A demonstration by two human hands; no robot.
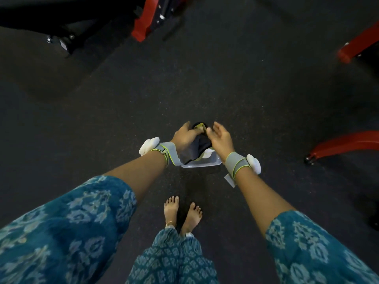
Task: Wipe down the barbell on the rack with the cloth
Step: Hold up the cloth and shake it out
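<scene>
Just left of centre, the left hand [185, 138] curls its fingers into the dark cloth [200, 148] and grips it by the upper part. The cloth hangs between the two hands in a bunched fold, directly above a clear plastic container [205, 162] on the floor. Just right of centre, the right hand [221, 138] has its fingers loose and spread, with only its thumb edge touching the cloth. A yellow-green patch shows at the top of the bundle, and I cannot tell what it is.

The cloth looks light, soft and limp. It should be easy to wrap round a bar, and is probably best held bunched in one palm so no loose end trails. The barbell is not in view.

The floor [246, 95] is dark speckled rubber, and the person stands on it barefoot. Black equipment [61, 37] sits in the upper left, and red frame legs [344, 144] reach in along the top and the right edge.
</scene>
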